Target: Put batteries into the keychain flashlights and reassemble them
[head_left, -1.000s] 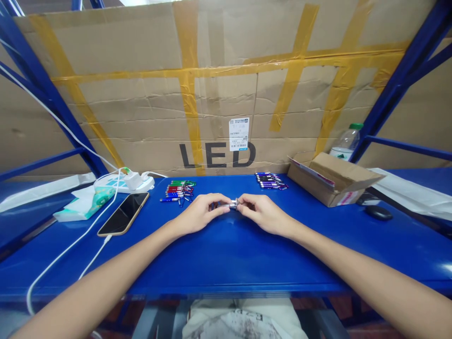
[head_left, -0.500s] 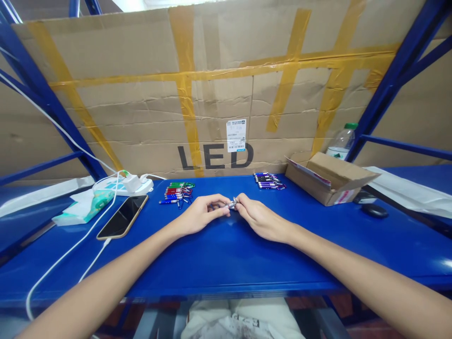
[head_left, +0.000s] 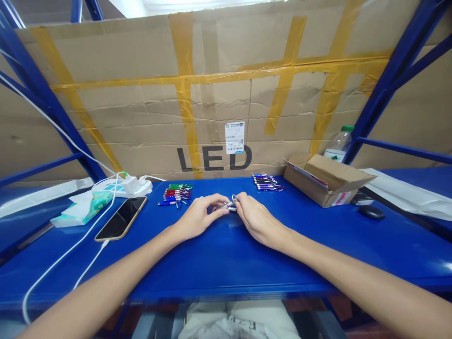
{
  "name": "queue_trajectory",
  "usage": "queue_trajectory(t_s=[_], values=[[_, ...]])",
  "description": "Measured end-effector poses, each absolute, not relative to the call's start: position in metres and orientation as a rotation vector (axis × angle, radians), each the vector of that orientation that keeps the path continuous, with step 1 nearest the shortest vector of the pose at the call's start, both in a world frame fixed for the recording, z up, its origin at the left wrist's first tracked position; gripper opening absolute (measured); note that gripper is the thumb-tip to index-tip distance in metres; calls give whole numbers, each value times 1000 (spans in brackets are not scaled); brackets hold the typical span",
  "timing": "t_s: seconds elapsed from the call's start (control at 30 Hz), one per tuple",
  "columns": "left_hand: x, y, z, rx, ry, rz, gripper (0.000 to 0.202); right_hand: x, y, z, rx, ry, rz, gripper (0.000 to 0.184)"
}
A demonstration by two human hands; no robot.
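Note:
Above the middle of the blue tabletop (head_left: 226, 263), both hands meet at a small silver keychain flashlight (head_left: 224, 205). My left hand (head_left: 197, 216) has its fingers and thumb closed round the body, hiding part of it. At the other end, my right hand (head_left: 261, 220) pinches the silver clip (head_left: 233, 198), whose loop shows above the fingertips. Left of the hands lies a row of green, red and blue keychain flashlights (head_left: 173, 192) with carabiners. A second group of purple and black flashlights (head_left: 264, 182) lies behind my right hand.
To the left are a phone (head_left: 122, 219) on a white cable, a tissue pack (head_left: 84, 209) and a power strip (head_left: 131, 184). An open carton (head_left: 326, 181), a bottle (head_left: 339, 143) and a black mouse (head_left: 372, 212) stand right. A large cardboard sheet (head_left: 141, 122) rises behind.
The clip's loop now stands up more visibly at my right fingertips. Both hands keep their hold and have barely shifted; the camera view has moved slightly.

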State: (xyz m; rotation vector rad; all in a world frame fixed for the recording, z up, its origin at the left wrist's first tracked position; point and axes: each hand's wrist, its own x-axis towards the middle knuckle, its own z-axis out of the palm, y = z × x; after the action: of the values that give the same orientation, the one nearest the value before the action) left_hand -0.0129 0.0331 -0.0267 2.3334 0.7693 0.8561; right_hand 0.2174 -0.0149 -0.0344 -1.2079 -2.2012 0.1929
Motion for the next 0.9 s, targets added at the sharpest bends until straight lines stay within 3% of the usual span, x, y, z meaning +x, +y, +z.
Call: queue_trajectory(t_s=[0.33, 0.9], values=[[-17, 34, -23, 2520, 816, 839, 26, 221, -14, -37, -1165, -2205, 178, 26], [-9, 30, -21, 1832, 635, 611, 41, 225, -7, -43, -1186, -2281, -191, 25]])
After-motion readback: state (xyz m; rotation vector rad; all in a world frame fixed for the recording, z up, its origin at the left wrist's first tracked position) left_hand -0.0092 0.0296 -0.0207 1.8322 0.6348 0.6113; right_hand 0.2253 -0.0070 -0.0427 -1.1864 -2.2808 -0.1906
